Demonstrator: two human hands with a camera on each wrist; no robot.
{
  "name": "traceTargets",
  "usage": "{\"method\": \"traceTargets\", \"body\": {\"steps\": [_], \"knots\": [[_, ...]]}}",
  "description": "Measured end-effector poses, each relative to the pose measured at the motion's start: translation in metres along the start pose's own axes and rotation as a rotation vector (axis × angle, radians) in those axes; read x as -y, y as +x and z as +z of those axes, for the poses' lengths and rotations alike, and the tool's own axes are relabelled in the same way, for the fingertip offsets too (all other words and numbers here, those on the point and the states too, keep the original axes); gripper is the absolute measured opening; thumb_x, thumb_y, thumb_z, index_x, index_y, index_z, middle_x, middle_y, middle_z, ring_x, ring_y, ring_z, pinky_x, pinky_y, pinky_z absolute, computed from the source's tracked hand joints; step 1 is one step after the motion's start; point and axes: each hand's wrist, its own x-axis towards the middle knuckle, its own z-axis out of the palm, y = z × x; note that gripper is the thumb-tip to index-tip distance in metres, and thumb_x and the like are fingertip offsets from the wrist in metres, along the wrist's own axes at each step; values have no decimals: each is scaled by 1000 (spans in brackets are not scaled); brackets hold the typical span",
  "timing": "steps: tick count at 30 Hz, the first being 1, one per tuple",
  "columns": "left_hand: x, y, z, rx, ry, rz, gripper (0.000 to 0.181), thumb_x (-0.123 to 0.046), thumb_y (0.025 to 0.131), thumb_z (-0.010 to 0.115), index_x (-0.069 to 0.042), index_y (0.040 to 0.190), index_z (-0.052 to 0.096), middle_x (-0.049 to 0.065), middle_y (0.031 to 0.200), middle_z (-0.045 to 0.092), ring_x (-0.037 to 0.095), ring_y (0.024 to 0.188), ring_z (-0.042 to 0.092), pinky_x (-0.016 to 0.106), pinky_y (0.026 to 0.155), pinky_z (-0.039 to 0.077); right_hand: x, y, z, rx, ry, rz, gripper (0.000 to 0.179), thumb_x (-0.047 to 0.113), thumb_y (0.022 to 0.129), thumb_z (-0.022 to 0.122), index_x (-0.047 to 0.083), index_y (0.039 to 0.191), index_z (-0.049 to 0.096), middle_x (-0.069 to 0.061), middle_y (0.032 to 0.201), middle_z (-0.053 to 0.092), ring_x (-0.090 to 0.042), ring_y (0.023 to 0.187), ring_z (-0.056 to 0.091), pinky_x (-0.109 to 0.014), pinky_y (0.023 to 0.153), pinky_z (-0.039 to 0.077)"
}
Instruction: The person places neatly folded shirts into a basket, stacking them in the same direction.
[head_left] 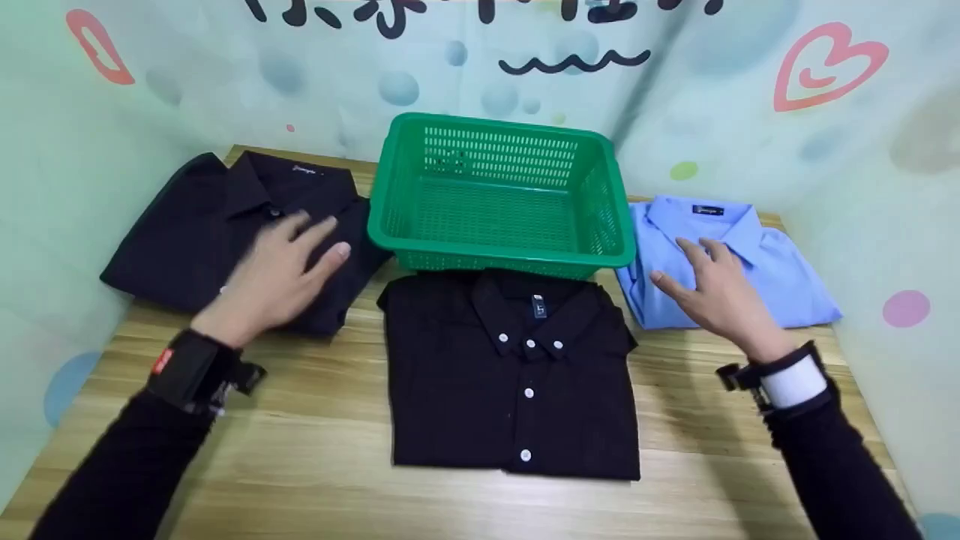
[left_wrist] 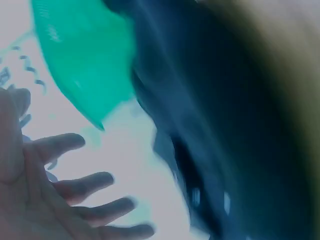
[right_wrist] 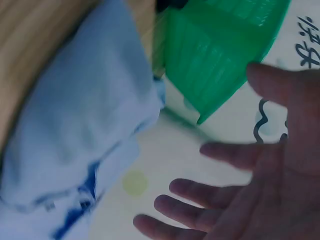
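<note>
My left hand [head_left: 277,274], slightly blurred, hovers with spread fingers over a folded dark shirt [head_left: 180,240] at the left. On the other side my right hand [head_left: 720,292] is held over a folded light blue shirt [head_left: 795,277], its fingers extended and apart. Neither hand holds anything. Between them lies a folded black shirt [head_left: 457,390] with white buttons, collar toward the back. In the left wrist view the dark shirt [left_wrist: 210,110] is blurred beside the spread fingers. The blue shirt [right_wrist: 85,115] shows left of the fingers in the right wrist view.
A green plastic basket [head_left: 495,259] with nothing in it stands at the back middle, just behind the black shirt. The wooden table [head_left: 315,442] backs onto a printed curtain [head_left: 337,82], which also runs along both sides.
</note>
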Motion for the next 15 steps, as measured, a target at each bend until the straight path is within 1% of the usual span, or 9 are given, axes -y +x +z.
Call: {"method": "traceTargets", "body": {"steps": [2,4,6,7,8,10,13,15], "knots": [[-9,-5,7,-4,-115,1,69,-58,102,34,-10,150,40,25,152,31,47,137,27,67,107,21,4,-6,6,-38,113,18,71,44,100,56,-12,141,41,-39,137,39,-53,125,37,-67,100,30],[-19,-10,15,-27,-221,14,64,-53,103,37,-7,147,44,22,148,38,41,135,34,62,108,26,7,-12,13,-65,214,56,64,41,99,57,-11,135,48,-33,130,49,-47,118,47,-61,97,37],[-30,-15,23,-62,-310,25,58,-46,105,40,-3,142,50,20,141,47,37,130,41,56,108,30,11,-19,18,-57,310,113,60,43,99,57,-8,130,54,-27,124,56,-40,111,53,-55,92,43],[-36,-17,27,-76,-351,17,55,-43,105,41,-1,140,51,20,139,49,36,129,43,54,108,31,12,-22,21,-42,374,140,58,43,99,57,-7,129,55,-26,121,59,-38,108,55,-52,91,46],[-41,-20,31,-86,-393,-2,53,-40,106,42,0,138,53,21,138,51,36,128,44,52,108,32,13,-25,24,-18,441,163,58,43,99,57,-7,128,55,-25,120,60,-37,107,56,-50,90,48],[-51,-23,39,-79,-460,-62,52,-37,106,42,3,138,51,23,138,51,36,129,44,49,109,31,14,-32,29,47,593,205,58,42,100,56,-7,130,53,-25,120,58,-35,108,56,-47,89,50],[-63,-29,52,-23,-543,-186,56,-34,106,42,8,143,42,26,145,43,38,134,38,47,112,27,14,-40,38,152,834,266,59,35,101,58,-12,134,44,-28,124,53,-36,112,54,-46,93,50],[-67,-32,60,29,-622,-251,61,-33,106,41,12,146,32,28,149,34,38,138,31,44,114,24,12,-44,44,203,955,299,61,31,101,58,-13,138,38,-29,129,48,-34,114,52,-46,96,48]]}}
